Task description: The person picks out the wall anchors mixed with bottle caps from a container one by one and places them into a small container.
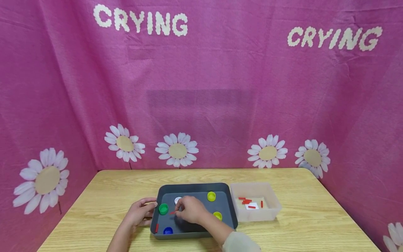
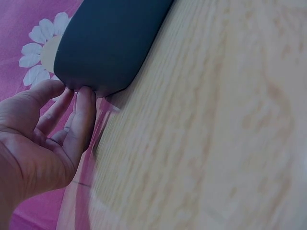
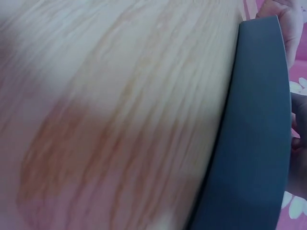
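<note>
Over the dark grey tray [image 1: 195, 235], my right hand [image 1: 191, 210] pinches a small red stick [image 1: 172, 212] between thumb and fingertips. A green bottle cap [image 1: 163, 209] lies just left of that stick, and a white cap [image 1: 177, 200] is partly covered by the hand. My left hand [image 1: 140, 212] touches the tray's left end; in the left wrist view its fingertips [image 2: 85, 92] rest against the tray's outer wall [image 2: 105, 52]. Another red stick [image 1: 156, 228] lies along the tray's left side, near a blue cap [image 1: 168, 230]. The tray wall [image 3: 249, 124] hides most of the right hand in its wrist view.
Two yellow caps [image 1: 211, 196] sit in the tray's right half, one partly behind the right forearm. Against the tray's right side stands a translucent bin [image 1: 261, 215] with several red sticks and a white piece [image 1: 255, 205]. Pink flowered cloth surrounds the wooden table [image 1: 299, 196].
</note>
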`<state>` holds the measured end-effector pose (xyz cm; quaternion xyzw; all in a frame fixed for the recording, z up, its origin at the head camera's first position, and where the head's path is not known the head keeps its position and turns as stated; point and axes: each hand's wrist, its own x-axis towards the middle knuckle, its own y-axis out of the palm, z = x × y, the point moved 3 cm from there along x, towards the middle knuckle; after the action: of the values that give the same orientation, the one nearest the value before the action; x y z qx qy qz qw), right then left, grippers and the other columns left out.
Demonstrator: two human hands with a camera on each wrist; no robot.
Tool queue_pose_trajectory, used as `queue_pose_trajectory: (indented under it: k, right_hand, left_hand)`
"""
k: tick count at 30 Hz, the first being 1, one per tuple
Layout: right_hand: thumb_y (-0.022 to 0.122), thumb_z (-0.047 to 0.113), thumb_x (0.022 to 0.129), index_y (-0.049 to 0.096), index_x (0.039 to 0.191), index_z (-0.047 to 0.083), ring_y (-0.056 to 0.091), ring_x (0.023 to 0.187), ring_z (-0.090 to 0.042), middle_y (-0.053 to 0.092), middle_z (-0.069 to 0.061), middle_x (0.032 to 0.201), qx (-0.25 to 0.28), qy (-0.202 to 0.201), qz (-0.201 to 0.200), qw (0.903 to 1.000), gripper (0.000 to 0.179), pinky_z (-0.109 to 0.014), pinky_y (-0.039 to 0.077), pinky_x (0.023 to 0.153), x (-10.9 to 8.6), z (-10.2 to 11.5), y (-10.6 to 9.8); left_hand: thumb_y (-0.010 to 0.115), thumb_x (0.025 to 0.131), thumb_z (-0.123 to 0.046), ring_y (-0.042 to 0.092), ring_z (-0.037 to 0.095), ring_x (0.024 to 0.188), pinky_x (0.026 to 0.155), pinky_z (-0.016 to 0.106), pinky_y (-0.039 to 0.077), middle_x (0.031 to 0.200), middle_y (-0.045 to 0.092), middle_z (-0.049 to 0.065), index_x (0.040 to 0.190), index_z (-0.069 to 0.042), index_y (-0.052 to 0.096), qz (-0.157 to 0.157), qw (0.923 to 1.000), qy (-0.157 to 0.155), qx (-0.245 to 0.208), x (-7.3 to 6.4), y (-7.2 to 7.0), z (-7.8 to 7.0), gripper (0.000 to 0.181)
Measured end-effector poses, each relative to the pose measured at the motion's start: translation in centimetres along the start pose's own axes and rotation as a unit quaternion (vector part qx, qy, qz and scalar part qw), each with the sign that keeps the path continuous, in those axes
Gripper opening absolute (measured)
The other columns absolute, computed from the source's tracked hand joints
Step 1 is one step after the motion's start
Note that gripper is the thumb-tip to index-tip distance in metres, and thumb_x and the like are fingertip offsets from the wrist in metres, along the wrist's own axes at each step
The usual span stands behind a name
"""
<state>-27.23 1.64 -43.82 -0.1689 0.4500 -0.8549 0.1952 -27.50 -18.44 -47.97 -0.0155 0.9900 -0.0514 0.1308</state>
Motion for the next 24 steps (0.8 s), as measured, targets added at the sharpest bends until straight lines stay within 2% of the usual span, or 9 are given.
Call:
queue_pose_trajectory:
  k: [11, 19, 24]
  right_hand:
    - [0.069, 0.018, 0.082, 0.071, 0.083, 0.014, 0.042, 0.053, 0.0, 0.051, 0.011, 0.061, 0.006, -0.007, 0.004, 0.9999, 0.005, -0.016, 0.037, 0.051, -0.7, -0.3, -1.8]
    - [0.068, 0.018, 0.083, 0.07, 0.082, 0.013, 0.038, 0.05, 0.0, 0.047, 0.011, 0.06, -0.002, -0.028, 0.002, 0.9996, 0.006, -0.015, 0.034, 0.048, -1.6, -0.4, -3.0]
    - [0.069, 0.019, 0.083, 0.07, 0.082, 0.014, 0.04, 0.054, 0.0, 0.049, 0.009, 0.064, -0.006, -0.03, 0.001, 0.9995, 0.005, -0.015, 0.035, 0.05, -2.0, -0.5, -3.6]
  left_hand:
    - [0.063, 0.088, -0.019, 0.066, 0.017, 0.068, 0.059, 0.037, 0.057, 0.083, 0.067, 0.004, 0.122, -0.002, 0.057, -0.005, 1.0, -0.003, 0.005, 0.1, 0.0, 0.1, 0.038]
    - [0.063, 0.088, -0.019, 0.067, 0.018, 0.071, 0.06, 0.038, 0.057, 0.086, 0.068, 0.005, 0.123, -0.002, 0.057, -0.003, 0.9999, -0.004, 0.01, 0.2, 0.0, 0.1, 0.039]
    - [0.062, 0.089, -0.02, 0.067, 0.018, 0.07, 0.06, 0.037, 0.057, 0.086, 0.068, 0.004, 0.123, -0.002, 0.057, -0.003, 0.9999, -0.005, 0.013, 0.3, 0.0, 0.1, 0.038]
